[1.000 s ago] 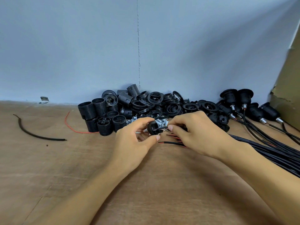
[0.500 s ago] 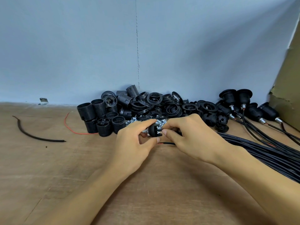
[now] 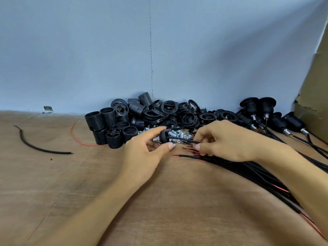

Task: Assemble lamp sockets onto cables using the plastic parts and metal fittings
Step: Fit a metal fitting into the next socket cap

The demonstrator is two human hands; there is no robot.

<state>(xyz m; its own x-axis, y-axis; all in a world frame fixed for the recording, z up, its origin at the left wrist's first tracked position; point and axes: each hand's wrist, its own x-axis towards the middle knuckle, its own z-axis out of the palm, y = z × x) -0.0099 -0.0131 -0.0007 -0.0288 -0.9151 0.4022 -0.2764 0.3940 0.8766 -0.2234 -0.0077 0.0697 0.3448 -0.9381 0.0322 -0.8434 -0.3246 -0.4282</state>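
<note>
A: Black plastic socket cap, pinched between thumb and forefinger of left hand; other fingers loosely curled beneath.

B: Pointing which way?

A: Long axis nearly level, left to right. Silver metal fitting at the end facing the left palm; opposite end facing right hand.

B: And the right?

A: Fingers curled, tips pinching a thin black cable just beside the cap. Runs from cap to those fingertips, roughly in line with the cap's axis.

B: Clear of the table?

A: Cannot tell. Low over the wood, between the two hands.

B: Under the right hand?

A: Cable bundle, black, red-tipped ends poking out below the fingers, trailing back alongside the right forearm.

B: Beyond the hands?

A: Loose metal fittings just past the fingertips, then a heap of rings. Threaded socket bodies beyond the left hand, some upright, some on their sides. Finished sockets beyond the right wrist, cables attached.

B: Out past the left hand?

A: Red wire, curved, and farther out a black cable offcut, both flat on the wood, well apart from the hand.
</note>
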